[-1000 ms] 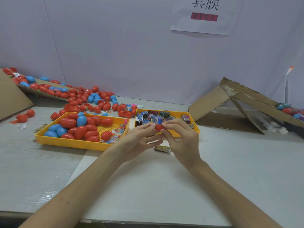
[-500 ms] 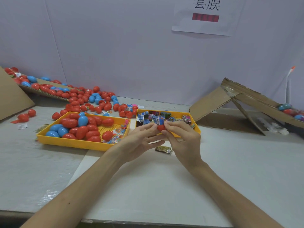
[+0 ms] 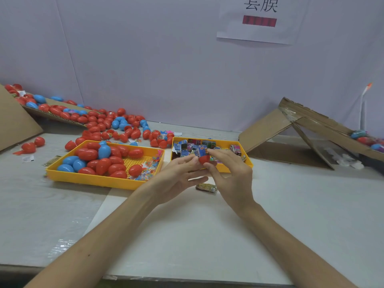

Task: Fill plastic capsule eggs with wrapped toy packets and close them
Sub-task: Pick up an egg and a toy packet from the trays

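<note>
A red capsule egg half [image 3: 204,159] sits between both hands just in front of the right yellow tray [image 3: 228,167]. My left hand [image 3: 178,177] holds it from the left with thumb and fingertips. My right hand [image 3: 230,173] pinches it from the right, with a blue wrapped toy packet [image 3: 201,151] sticking up out of the egg. The right tray holds several wrapped packets. The left yellow tray [image 3: 91,177] holds several red and blue eggs [image 3: 104,159].
One loose packet [image 3: 206,187] lies on the table under my hands. Many red and blue eggs [image 3: 116,125] are scattered behind the trays and on a cardboard sheet [image 3: 12,123] at left. A folded cardboard ramp [image 3: 301,125] stands at right.
Both hands stay together on the red egg. The blue packet now shows more above the egg's rim, and the view has shifted slightly.
</note>
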Demonstrator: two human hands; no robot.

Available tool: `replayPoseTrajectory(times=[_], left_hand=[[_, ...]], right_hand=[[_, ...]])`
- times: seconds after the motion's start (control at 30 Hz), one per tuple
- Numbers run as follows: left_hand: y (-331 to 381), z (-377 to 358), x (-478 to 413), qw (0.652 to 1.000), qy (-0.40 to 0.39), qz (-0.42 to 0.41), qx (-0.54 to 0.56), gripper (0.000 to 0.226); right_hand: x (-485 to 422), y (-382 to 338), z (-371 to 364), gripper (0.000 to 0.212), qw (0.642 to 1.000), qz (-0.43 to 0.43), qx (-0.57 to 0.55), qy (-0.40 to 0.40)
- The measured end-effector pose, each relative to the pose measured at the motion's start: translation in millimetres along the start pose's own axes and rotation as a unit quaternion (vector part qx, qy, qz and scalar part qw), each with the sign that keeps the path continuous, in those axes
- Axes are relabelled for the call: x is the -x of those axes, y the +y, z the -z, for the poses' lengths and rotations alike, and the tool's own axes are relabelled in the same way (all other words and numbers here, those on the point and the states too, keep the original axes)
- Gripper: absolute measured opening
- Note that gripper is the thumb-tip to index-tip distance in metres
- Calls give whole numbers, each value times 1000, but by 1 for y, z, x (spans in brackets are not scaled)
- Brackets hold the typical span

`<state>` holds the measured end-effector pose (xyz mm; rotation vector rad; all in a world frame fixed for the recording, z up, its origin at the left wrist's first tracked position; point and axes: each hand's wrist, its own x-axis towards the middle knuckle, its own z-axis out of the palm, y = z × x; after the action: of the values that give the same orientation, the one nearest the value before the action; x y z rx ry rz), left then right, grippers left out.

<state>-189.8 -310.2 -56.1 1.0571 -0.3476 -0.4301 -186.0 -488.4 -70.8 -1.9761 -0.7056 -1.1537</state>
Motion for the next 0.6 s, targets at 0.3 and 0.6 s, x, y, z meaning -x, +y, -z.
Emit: replayPoseTrajectory(times=[0.3, 0.6], left_hand=[[2, -3, 1, 1000, 5, 1, 1, 36], [0, -4, 0, 1000, 11, 4, -6, 32]], right_hand=[[1, 1, -2, 30, 1000, 12, -9, -14], [2, 3, 0, 27, 1000, 17, -18, -8]])
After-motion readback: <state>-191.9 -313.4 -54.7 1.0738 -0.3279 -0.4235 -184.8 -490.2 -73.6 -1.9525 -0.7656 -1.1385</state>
